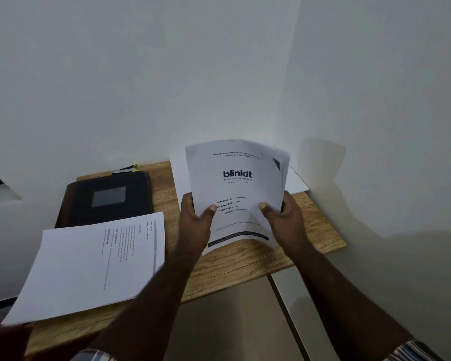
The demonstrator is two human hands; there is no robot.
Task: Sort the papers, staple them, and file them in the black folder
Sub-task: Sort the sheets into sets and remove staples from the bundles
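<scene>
Hands: two, left hand (pixel 196 222) and right hand (pixel 284 220) both grasping one stack (pixel 238 188), thumbs in front.
Folder (pixel 107 198): one.
Sheets (pixel 89 264): one pile.

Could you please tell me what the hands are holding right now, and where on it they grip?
Both hands, left and right, hold the blinkit papers by the lower side edges, thumbs on the front.

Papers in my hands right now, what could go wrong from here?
1. The papers stand on the table, bowed between the left hand and right hand; sheets behind may fan out.
2. The loose sheet overhangs the table's near edge and could slide off.
</scene>
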